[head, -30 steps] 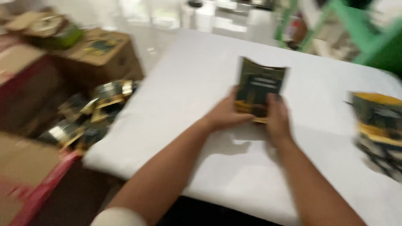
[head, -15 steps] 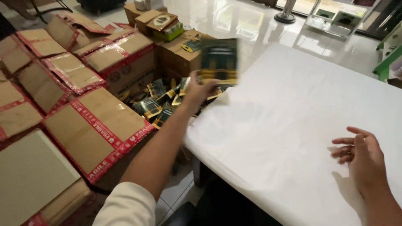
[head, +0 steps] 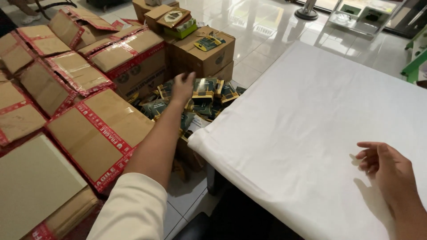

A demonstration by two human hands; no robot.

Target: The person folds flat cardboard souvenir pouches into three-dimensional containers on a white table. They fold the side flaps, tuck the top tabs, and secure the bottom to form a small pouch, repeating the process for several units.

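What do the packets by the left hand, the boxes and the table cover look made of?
Packets: likely glossy plastic or foil film, since they catch light. Boxes: matte brown cardboard, sealed with red printed tape. Table cover: white cloth, apparently woven, with soft folds at its edge.

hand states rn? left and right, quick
Left hand: open, holding nothing, over the pile of dark packets beside the table.
Right hand: open, empty, fingers loosely curled just above the white tablecloth.
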